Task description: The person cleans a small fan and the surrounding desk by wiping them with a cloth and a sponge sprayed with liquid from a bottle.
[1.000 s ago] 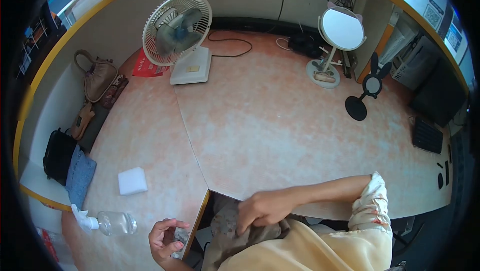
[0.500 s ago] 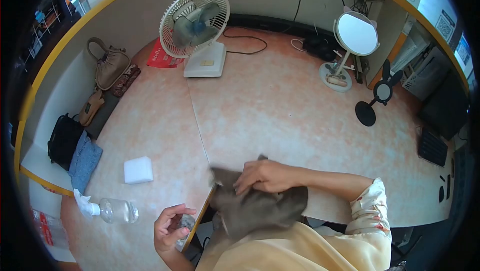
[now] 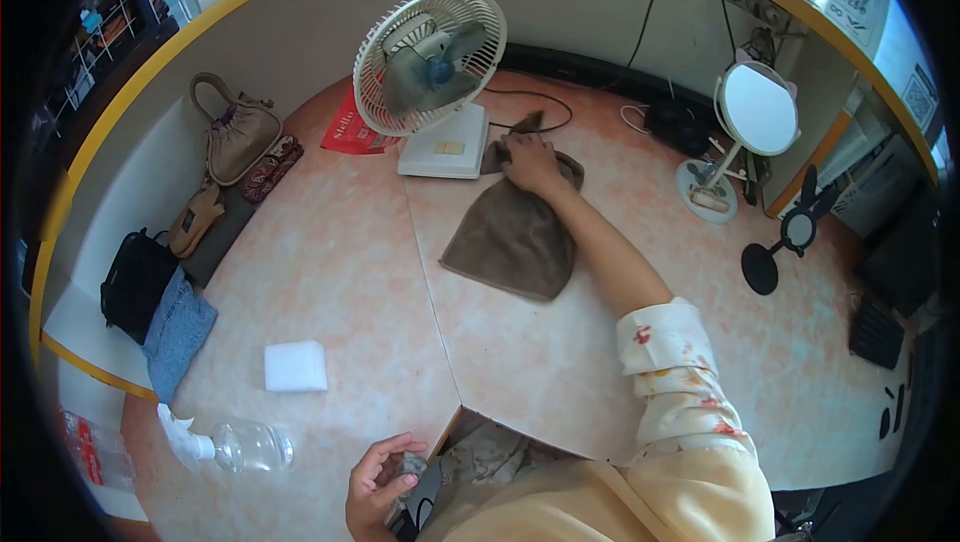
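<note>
My right hand [image 3: 532,162] reaches far across the table, its fingers closed on the gathered top of a brown cloth bag [image 3: 518,237]. The bag lies flat, its wide end toward me, just right of the fan's base. At the table's near edge my left hand [image 3: 380,482] curls around a small grey, crumpled-looking thing [image 3: 411,464], mostly hidden by the fingers. Left of that hand are a white sponge block [image 3: 296,367] and a clear spray bottle [image 3: 250,445] lying on its side.
A white fan [image 3: 445,147] stands at the back by a red packet [image 3: 352,132]. Several bags, among them a taupe handbag [image 3: 240,137] and a blue pouch [image 3: 180,332], line the left wall. A white mirror [image 3: 760,110] and a black mirror stand [image 3: 760,269] are at right.
My right hand has carried the brown bag from my lap at the near edge out to the back of the table. The left hand still holds the grey thing. The view has shifted slightly.
</note>
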The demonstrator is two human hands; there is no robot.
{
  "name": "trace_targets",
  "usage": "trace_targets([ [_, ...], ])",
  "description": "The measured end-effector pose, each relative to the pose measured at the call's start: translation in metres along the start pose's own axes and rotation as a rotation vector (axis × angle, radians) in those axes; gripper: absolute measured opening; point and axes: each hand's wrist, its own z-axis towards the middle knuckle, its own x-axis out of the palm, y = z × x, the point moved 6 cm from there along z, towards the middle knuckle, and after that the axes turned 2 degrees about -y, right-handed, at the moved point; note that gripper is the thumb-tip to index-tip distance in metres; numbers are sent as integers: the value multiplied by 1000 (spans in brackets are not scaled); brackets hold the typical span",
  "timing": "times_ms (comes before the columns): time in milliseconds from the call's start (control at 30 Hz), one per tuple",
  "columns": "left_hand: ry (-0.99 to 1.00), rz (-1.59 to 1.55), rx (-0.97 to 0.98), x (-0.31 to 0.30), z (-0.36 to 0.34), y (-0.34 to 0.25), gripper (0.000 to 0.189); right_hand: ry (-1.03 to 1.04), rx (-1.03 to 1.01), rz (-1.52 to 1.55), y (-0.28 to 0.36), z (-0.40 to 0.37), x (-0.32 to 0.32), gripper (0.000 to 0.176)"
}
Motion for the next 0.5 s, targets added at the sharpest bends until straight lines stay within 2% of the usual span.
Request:
trace_targets([
  [67, 26, -36, -22, -2, 1, 2, 55, 33, -50, -112, 11, 8, 19, 44],
  [167, -7, -195, -69, 3, -2, -2, 61, 22, -155, -26, 5, 12, 25, 42],
  [267, -6, -151, -71, 5, -2, -8, 59, 197, -374, 254, 20, -19, 5, 40],
  [333, 2, -153, -38, 4, -3, -10, 54, 318, -462, 522, 52, -80, -12, 39],
  [367, 6, -153, -25, 3, -4, -10, 52, 499, -473, 598, 71, -121, -22, 39],
  [400, -1, -177, 5, -1, -4, -8, 53, 466, -649, 760, 97, -165, -50, 35],
  [433, -9, -201, 37, -8, -3, -4, 55, 542, -718, 888, 118, -209, -66, 28],
  [467, -16, -222, 70, -11, -3, -4, 57, 702, -712, 1209, 141, -244, -92, 22],
  [500, -43, -204, 128, -14, -4, -8, 59, 1048, -730, 1197, 155, -284, -106, 18],
])
